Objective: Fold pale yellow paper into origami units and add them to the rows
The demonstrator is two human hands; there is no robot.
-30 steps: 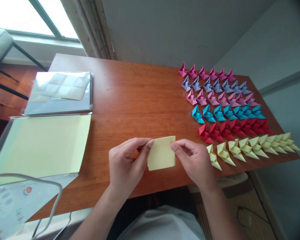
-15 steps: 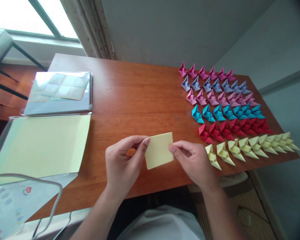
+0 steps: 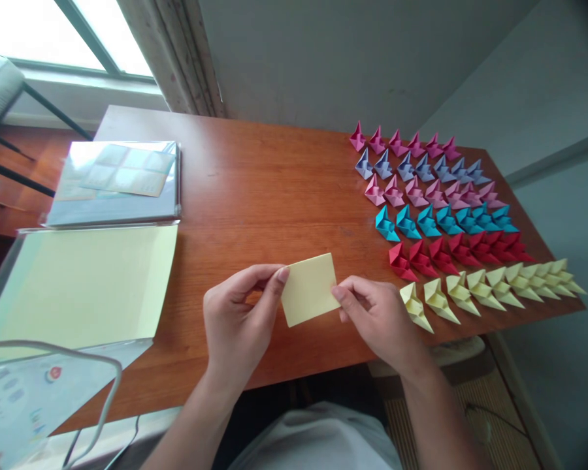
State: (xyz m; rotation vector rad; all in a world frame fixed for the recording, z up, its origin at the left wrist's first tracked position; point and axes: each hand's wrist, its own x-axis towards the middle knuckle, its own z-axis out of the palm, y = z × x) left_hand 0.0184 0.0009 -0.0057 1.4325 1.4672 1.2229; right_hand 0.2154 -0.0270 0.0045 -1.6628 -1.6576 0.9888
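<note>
A pale yellow folded paper (image 3: 308,290), roughly square, is held tilted above the wooden table (image 3: 269,196) near its front edge. My left hand (image 3: 242,316) pinches its upper left corner between thumb and forefinger. On the opposite side, my right hand (image 3: 372,316) grips the lower right edge with thumb and fingertips. Just beyond the right hand runs a row of yellow origami boats (image 3: 438,300), pointed at their ends. The back face of the paper is hidden.
Behind the yellow row stand red (image 3: 438,254), turquoise (image 3: 428,220), pink (image 3: 415,191), lilac (image 3: 406,166) and magenta (image 3: 396,142) origami rows. At left lie a large yellow sheet (image 3: 88,281), a plastic-covered pack (image 3: 112,212) and a grey cable (image 3: 102,359).
Both hands have tilted the yellow paper anticlockwise, and it has shifted slightly up and left. My left hand moved a little left; the right hand's grip slid lower along the edge.
</note>
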